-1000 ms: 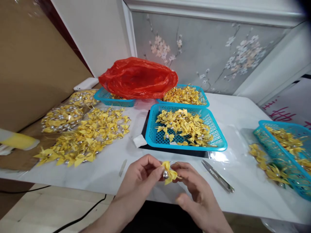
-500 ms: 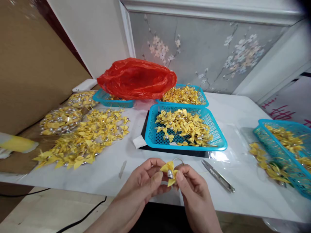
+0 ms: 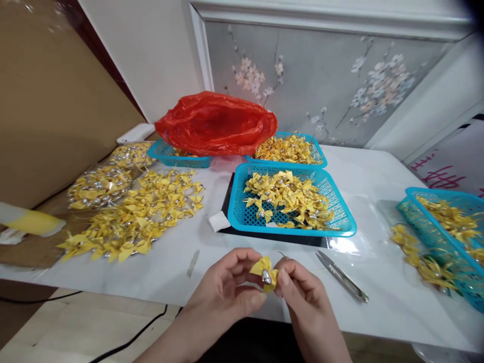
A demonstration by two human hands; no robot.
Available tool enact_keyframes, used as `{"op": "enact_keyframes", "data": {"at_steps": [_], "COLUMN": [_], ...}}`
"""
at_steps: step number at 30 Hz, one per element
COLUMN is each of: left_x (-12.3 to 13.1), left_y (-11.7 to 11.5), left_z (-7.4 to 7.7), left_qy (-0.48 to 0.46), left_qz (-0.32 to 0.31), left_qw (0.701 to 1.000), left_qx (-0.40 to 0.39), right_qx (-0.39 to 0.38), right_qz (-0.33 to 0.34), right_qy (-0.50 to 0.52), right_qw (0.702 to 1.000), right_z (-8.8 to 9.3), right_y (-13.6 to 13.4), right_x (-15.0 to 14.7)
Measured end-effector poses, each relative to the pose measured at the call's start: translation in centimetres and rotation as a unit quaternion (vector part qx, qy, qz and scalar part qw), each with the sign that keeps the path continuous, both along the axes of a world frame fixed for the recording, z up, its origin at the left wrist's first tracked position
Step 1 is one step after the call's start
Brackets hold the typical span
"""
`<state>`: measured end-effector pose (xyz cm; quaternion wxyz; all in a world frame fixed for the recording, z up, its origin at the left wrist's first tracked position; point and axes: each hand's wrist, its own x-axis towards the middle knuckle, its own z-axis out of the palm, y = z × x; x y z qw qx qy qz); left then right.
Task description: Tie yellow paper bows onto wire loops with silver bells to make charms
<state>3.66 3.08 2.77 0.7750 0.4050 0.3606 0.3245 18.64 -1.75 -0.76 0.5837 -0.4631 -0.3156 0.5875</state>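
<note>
Both my hands pinch one small yellow ribbon bow (image 3: 265, 270) with a silver bead at its middle, held just above the near edge of the white table (image 3: 370, 176). My left hand (image 3: 227, 290) grips it from the left, fingers curled. My right hand (image 3: 300, 292) grips it from the right with thumb and forefinger. A thin loop of wire or thread rises behind the bow. Small metal snips (image 3: 342, 282) lie on the table just right of my right hand.
A blue basket (image 3: 344, 214) of yellow bows sits ahead, with two more blue baskets and a red plastic bag (image 3: 215, 123) behind it. Loose piles of bows (image 3: 139, 214) spread at the left. Another blue basket (image 3: 427, 227) stands at the right edge. A cable lies on the floor.
My hands have drawn slightly closer together and lower around the bow, and the bow has turned a little between my fingers. Everything else on the table stays put.
</note>
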Motion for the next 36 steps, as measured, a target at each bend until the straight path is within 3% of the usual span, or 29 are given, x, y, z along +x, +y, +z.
{"op": "enact_keyframes", "data": {"at_steps": [5,9,14,17,21,25,30,33,36], "left_x": [-0.5,-1.8,-5.2,-8.0,-10.3,-9.5,-7.4,-7.5,-8.6], "left_y": [0.2,0.2,0.9,2.2,4.2,4.8,3.9,3.7,4.4], "left_z": [0.3,0.3,0.1,-0.1,-0.2,0.0,0.0,-0.2,-0.6], "left_qy": [0.033,0.063,0.103,0.152,0.212,0.221,0.208,0.222,0.278], "left_qz": [0.068,0.075,0.133,0.178,0.237,0.223,0.203,0.202,0.22], "left_qw": [0.997,0.995,0.985,0.969,0.942,0.94,0.945,0.94,0.916], "left_qx": [-0.036,-0.004,0.042,0.075,0.107,0.134,0.152,0.161,0.188], "right_qx": [0.012,0.013,0.026,0.04,0.045,0.082,0.098,0.107,0.13], "right_qz": [0.037,0.073,0.058,0.031,0.047,0.053,0.021,0.011,0.004], "right_qy": [-0.034,-0.107,-0.158,-0.177,-0.18,-0.197,-0.271,-0.281,-0.283], "right_qw": [0.999,0.991,0.985,0.983,0.982,0.976,0.957,0.954,0.95], "right_z": [0.3,0.2,0.4,0.7,0.8,0.7,0.4,0.4,1.3], "right_y": [0.1,0.6,1.9,2.5,2.8,3.6,5.2,5.8,5.4], "right_x": [-0.6,-1.8,-3.3,-4.0,-5.1,-6.5,-8.1,-8.6,-7.9]}}
